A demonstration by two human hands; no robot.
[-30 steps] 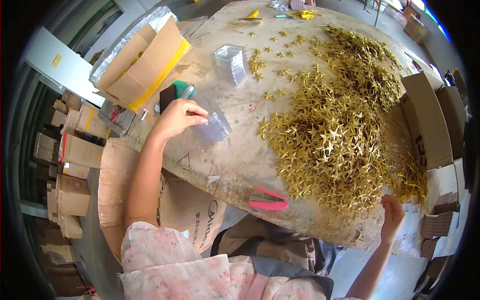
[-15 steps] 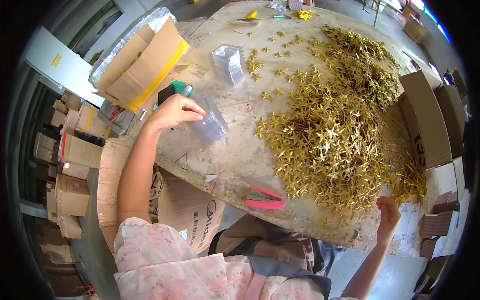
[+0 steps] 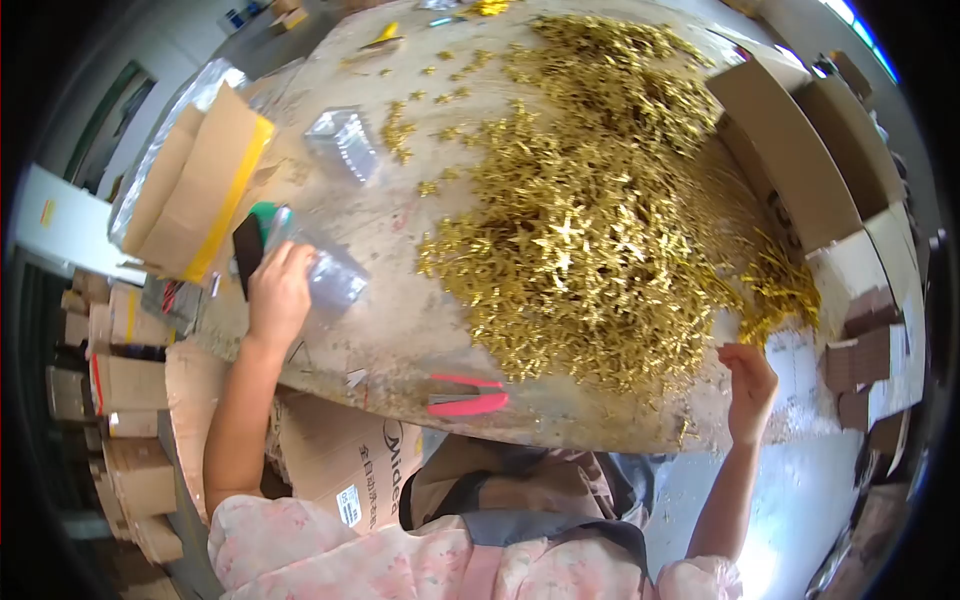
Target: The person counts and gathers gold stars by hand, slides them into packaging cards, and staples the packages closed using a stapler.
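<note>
At the left of the table, my left hand [image 3: 279,297] has its fingers closed at the left edge of a clear plastic box [image 3: 340,279]. Its fingertips are partly hidden. A second clear box [image 3: 342,146] stands farther back. By the front right of the big heap of gold glitter stars [image 3: 585,240], my right hand [image 3: 752,388] is raised with its fingers curled together; whether something thin is between them I cannot make out. Pink-handled snips [image 3: 468,396] lie near the table's front edge, between my hands.
An open cardboard box [image 3: 205,185] with yellow tape stands at left, near a green tape roll [image 3: 263,215] and a black flat object [image 3: 246,256]. Another open carton [image 3: 785,160] borders the heap at right, beside gold strands [image 3: 778,295]. Cartons [image 3: 140,385] are stacked beyond the left side.
The view has turned, so the table's things appear farther left. My left hand has drawn back slightly toward me beside the clear box. My right hand remains by the heap, its fingers still curled.
</note>
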